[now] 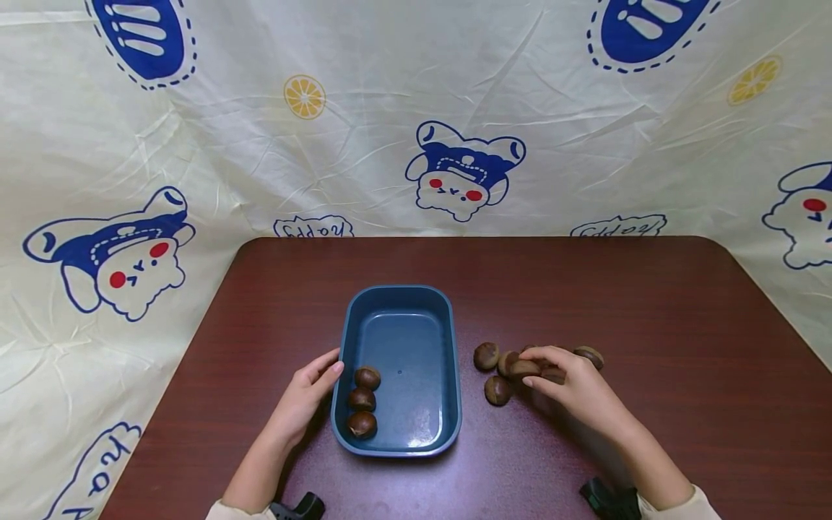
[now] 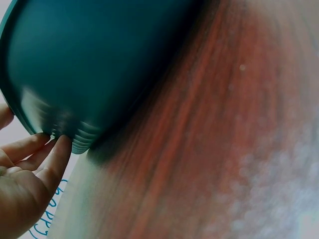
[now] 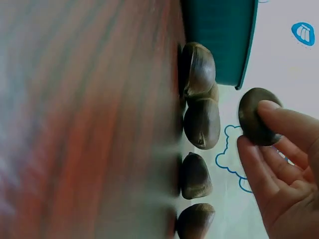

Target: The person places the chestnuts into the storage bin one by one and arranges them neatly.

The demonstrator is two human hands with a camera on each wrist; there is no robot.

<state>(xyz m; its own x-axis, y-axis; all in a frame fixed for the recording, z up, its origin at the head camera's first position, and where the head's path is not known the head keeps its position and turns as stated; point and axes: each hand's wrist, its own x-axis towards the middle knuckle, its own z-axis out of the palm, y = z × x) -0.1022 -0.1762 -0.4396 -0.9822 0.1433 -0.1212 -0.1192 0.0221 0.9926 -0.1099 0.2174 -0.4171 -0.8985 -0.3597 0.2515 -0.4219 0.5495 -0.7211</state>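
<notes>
A blue rectangular tray (image 1: 399,289) stands on the table with 3 brown chestnuts (image 1: 362,399) lined up along its left inner side. My left hand (image 1: 302,393) touches the tray's left wall with its fingertips; the left wrist view shows them against the tray's outer side (image 2: 99,64). Right of the tray, my right hand (image 1: 578,386) pinches one chestnut (image 3: 256,117) between thumb and fingers, lifted off the table in the right wrist view. Several loose chestnuts (image 1: 497,391) lie beneath and around that hand, some partly hidden by it.
The dark red-brown table (image 1: 552,282) has rounded far corners. Behind and beside it hangs a pale cloth (image 1: 364,166) printed with cartoon figures and orange slices. Black wrist devices (image 1: 611,498) sit at both wrists.
</notes>
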